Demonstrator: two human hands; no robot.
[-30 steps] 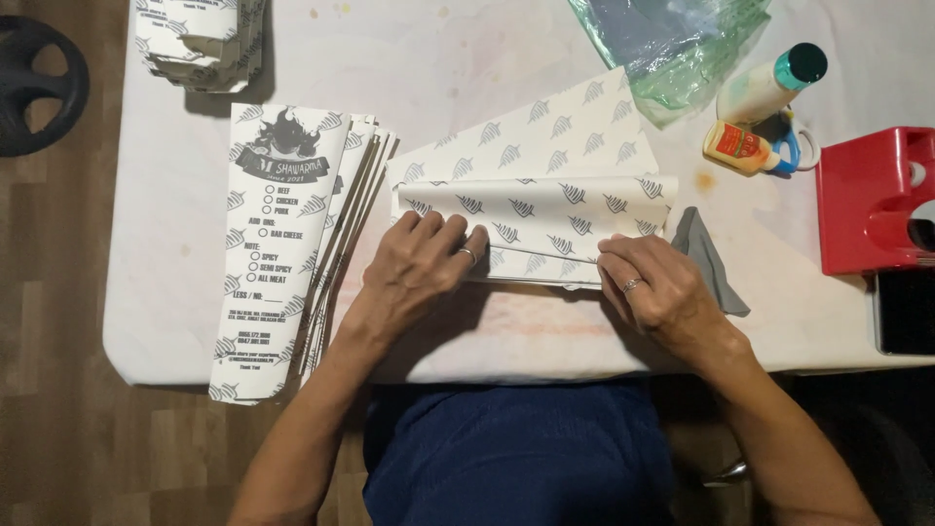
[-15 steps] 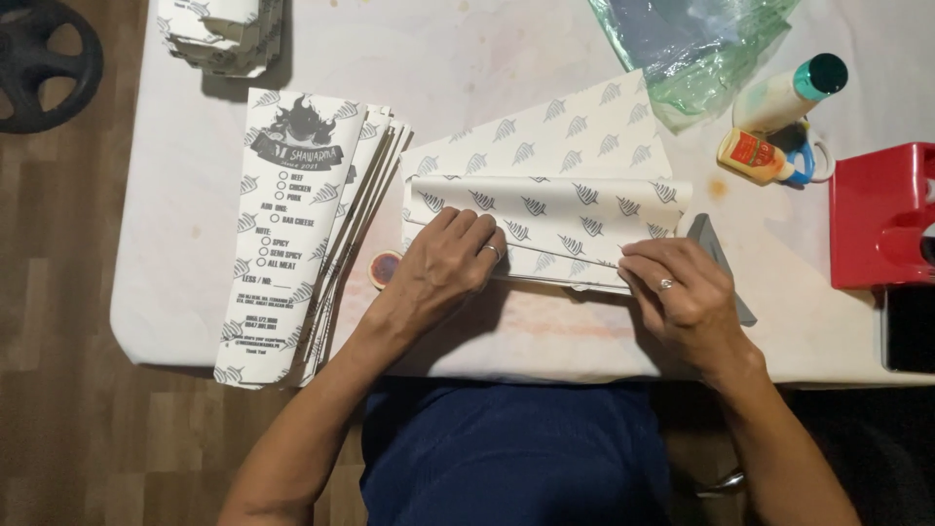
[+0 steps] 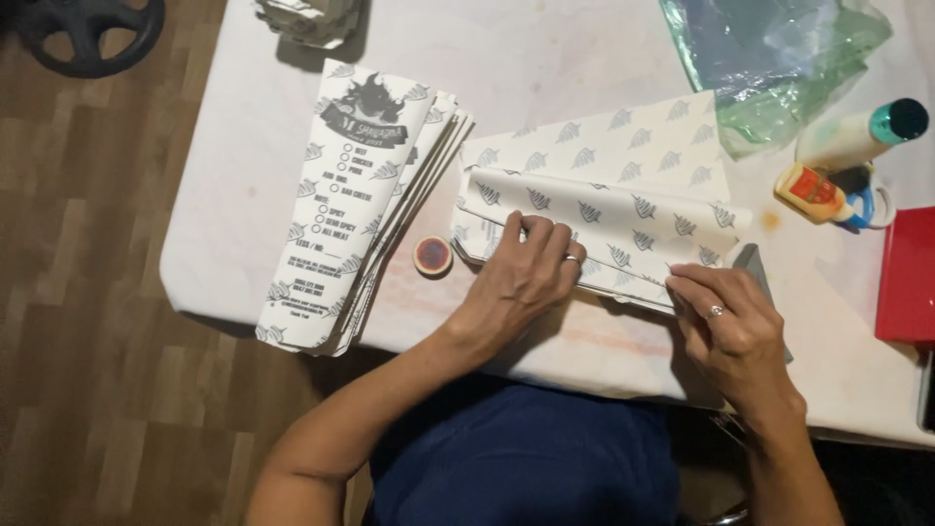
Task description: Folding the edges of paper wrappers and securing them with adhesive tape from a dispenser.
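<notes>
Hands on folded paper (image 3: 604,209).
Left hand (image 3: 521,282) pressed flat, open; right hand (image 3: 730,326) pinched the near edge; bags (image 3: 360,205) lay left.

Left hand (image 3: 521,278) lies flat, fingers spread, on a folded leaf-printed paper sheet (image 3: 623,209) on the white table (image 3: 545,68). Right hand (image 3: 730,326), ring on one finger, pinches the sheet's near edge. A small round red-rimmed lid (image 3: 432,255) sits just left of the left hand. A stack of printed sleeves (image 3: 360,205) lies farther left. Beyond the sheet: clear green plastic bag (image 3: 779,58), a white tube with teal cap (image 3: 857,136), a small orange glue bottle (image 3: 813,192). Red box (image 3: 906,278) at right edge.
</notes>
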